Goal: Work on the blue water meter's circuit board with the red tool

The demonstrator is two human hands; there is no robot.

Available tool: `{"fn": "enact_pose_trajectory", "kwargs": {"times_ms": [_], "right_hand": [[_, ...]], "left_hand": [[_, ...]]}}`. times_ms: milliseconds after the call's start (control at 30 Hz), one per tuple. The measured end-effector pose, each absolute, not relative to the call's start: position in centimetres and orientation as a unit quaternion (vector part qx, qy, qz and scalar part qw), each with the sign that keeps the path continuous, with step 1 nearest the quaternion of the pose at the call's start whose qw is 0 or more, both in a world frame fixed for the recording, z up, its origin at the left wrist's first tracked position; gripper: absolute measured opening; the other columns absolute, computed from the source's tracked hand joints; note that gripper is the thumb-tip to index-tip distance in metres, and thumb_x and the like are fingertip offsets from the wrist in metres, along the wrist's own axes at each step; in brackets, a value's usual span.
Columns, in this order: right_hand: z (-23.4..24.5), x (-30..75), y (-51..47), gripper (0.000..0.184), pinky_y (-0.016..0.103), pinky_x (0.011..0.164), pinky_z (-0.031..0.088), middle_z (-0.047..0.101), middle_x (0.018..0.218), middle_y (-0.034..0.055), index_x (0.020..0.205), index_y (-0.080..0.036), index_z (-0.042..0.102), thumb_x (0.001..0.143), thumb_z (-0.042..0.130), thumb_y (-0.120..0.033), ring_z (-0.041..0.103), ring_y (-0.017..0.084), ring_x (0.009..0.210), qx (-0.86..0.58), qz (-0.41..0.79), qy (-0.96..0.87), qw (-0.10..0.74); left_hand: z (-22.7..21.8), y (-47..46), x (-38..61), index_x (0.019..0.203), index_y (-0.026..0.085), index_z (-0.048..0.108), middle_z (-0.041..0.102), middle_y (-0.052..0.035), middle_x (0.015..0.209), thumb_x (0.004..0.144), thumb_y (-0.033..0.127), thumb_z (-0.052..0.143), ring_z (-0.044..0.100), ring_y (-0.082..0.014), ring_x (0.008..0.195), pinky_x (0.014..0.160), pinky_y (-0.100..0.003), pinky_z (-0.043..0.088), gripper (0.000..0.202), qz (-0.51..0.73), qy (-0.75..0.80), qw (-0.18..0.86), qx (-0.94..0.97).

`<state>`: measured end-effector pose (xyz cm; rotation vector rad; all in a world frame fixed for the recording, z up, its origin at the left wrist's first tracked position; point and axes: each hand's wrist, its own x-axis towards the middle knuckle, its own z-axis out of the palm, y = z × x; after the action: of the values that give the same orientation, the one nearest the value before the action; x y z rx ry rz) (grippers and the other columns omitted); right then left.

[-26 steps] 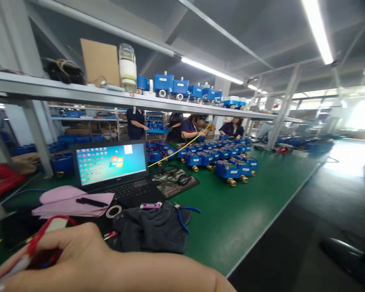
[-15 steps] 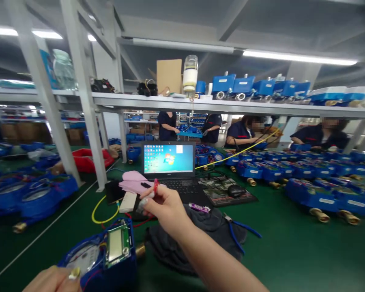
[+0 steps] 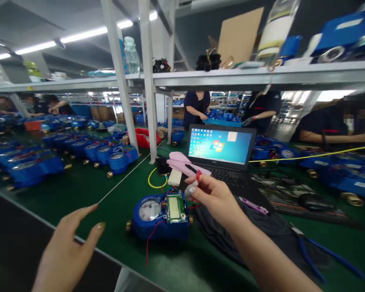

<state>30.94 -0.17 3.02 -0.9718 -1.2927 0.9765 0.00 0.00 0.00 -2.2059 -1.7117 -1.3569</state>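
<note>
**Loose wires and an unheld meter near the desk's front edge**

The right hand [image 3: 214, 195] has its fingers [image 3: 200, 187] pinched shut on a slim tool [image 3: 194, 183] with a red and white end. The tool hangs just above the back right corner of a blue meter [image 3: 160, 215]. The left hand [image 3: 68, 249] is open and holds nothing, its fingers spread over the front edge of the desk [image 3: 94, 190], well to the left of the meter.

The meter lies flat near that front edge with its cover off. A small screen [image 3: 174, 207] and its wiring are bare on top.

- **Sliding:** nothing steadies the meter. A push from the tool could slide or turn it.
- **Wire:** a thin red wire [image 3: 148, 245] trails from the meter toward the front edge. A sleeve or the left hand could catch it and pull it loose.
- **Bare screen:** if the thinly pinched tool slips, its tip could scrape the screen or land on the wrong spot.
- **Crowding:** a dark cloth [image 3: 261, 231] and pliers [image 3: 319, 253] lie just right of the meter, under the right forearm. The laptop [image 3: 222, 148] stands close behind, so the arm has little room to move.
</note>
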Motion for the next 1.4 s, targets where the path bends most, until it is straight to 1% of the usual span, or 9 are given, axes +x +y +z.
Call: {"fn": "enact_pose_trajectory", "kwargs": {"times_ms": [67, 133, 233, 333, 400, 633, 967, 1233, 1400], "right_hand": [[3.0, 30.8, -0.5, 0.029, 0.027, 0.058, 0.052, 0.064, 0.071, 0.0011, 0.085, -0.018, 0.064, 0.07, 0.075, -0.04, 0.061, 0.015, 0.062, -0.42, 0.433, -0.555, 0.573], [2.9, 30.5, -0.8, 0.028, 0.027, 0.058, 0.052, 0.065, 0.072, 0.0018, 0.083, -0.018, 0.064, 0.07, 0.076, -0.039, 0.06, 0.015, 0.063, -0.427, 0.429, -0.567, 0.559], [2.8, 30.0, -1.3, 0.022, 0.026, 0.057, 0.052, 0.064, 0.072, 0.002, 0.081, -0.018, 0.064, 0.073, 0.072, -0.035, 0.059, 0.015, 0.062, -0.436, 0.392, -0.603, 0.541], [2.6, 29.6, -1.7, 0.013, 0.024, 0.056, 0.051, 0.064, 0.071, 0.0015, 0.081, -0.018, 0.063, 0.077, 0.066, -0.03, 0.059, 0.014, 0.062, -0.432, 0.367, -0.633, 0.527], [2.5, 29.4, -1.8, 0.008, 0.024, 0.059, 0.051, 0.065, 0.073, 0.0014, 0.082, -0.018, 0.063, 0.079, 0.063, -0.026, 0.06, 0.014, 0.065, -0.437, 0.342, -0.659, 0.508], [2.8, 29.4, -2.3, 0.005, 0.021, 0.061, 0.047, 0.063, 0.073, -0.0023, 0.083, -0.02, 0.061, 0.082, 0.057, -0.016, 0.058, 0.012, 0.064, -0.448, 0.247, -0.743, 0.432], [2.9, 29.5, -2.5, 0.01, 0.02, 0.058, 0.046, 0.061, 0.07, -0.0043, 0.085, -0.023, 0.058, 0.084, 0.059, -0.013, 0.057, 0.01, 0.06, -0.442, 0.23, -0.764, 0.41], [3.1, 29.6, -2.4, 0.011, 0.019, 0.062, 0.051, 0.066, 0.074, -0.0024, 0.088, -0.024, 0.058, 0.084, 0.06, -0.014, 0.062, 0.012, 0.065, -0.435, 0.215, -0.778, 0.399], [3.4, 29.5, -2.3, 0.011, 0.021, 0.06, 0.054, 0.068, 0.073, -0.0015, 0.088, -0.025, 0.06, 0.084, 0.062, -0.015, 0.065, 0.014, 0.064, -0.431, 0.207, -0.78, 0.403]], "left_hand": [[-0.1, -0.2, 1.5, 0.119, 0.022, 0.054, 0.056, -0.0086, 0.12, 0.083, 0.048, 0.052, 0.056, -0.0299, 0.111, 0.09, -0.045, 0.051, 0.045, -0.381, -0.562, -0.01, -0.734], [0.2, -0.2, 3.8, 0.128, 0.022, 0.047, 0.048, -0.0112, 0.132, 0.082, 0.045, 0.054, 0.047, -0.0306, 0.123, 0.102, -0.052, 0.042, 0.052, -0.343, -0.531, -0.051, -0.773], [1.1, 0.0, 7.5, 0.135, 0.019, 0.039, 0.038, -0.0147, 0.141, 0.074, 0.045, 0.065, 0.036, -0.0324, 0.132, 0.107, -0.055, 0.037, 0.071, -0.297, -0.483, -0.093, -0.819], [1.8, 0.2, 9.8, 0.137, 0.014, 0.038, 0.039, -0.0173, 0.142, 0.068, 0.05, 0.072, 0.03, -0.0344, 0.136, 0.111, -0.057, 0.028, 0.085, -0.263, -0.44, -0.086, -0.854], [1.8, 0.4, 10.5, 0.137, 0.013, 0.038, 0.041, -0.017, 0.142, 0.067, 0.052, 0.073, 0.03, -0.0341, 0.136, 0.114, -0.059, 0.022, 0.087, -0.245, -0.42, -0.073, -0.871], [0.6, 0.3, 10.7, 0.135, 0.019, 0.039, 0.051, -0.0114, 0.136, 0.073, 0.044, 0.07, 0.045, -0.0296, 0.127, 0.111, -0.057, 0.03, 0.074, -0.248, -0.4, -0.072, -0.879], [0.4, 0.1, 10.9, 0.134, 0.016, 0.037, 0.053, -0.0118, 0.133, 0.075, 0.045, 0.067, 0.047, -0.0298, 0.124, 0.106, -0.055, 0.038, 0.073, -0.26, -0.371, -0.033, -0.891], [0.5, 0.1, 11.3, 0.132, 0.018, 0.041, 0.053, -0.0073, 0.133, 0.069, 0.044, 0.07, 0.047, -0.0271, 0.123, 0.109, -0.05, 0.035, 0.074, -0.256, -0.397, -0.038, -0.881], [0.7, 0.2, 11.4, 0.131, 0.018, 0.041, 0.054, -0.0082, 0.132, 0.071, 0.047, 0.068, 0.049, -0.0276, 0.122, 0.108, -0.048, 0.035, 0.072, -0.254, -0.392, -0.044, -0.883]]}}
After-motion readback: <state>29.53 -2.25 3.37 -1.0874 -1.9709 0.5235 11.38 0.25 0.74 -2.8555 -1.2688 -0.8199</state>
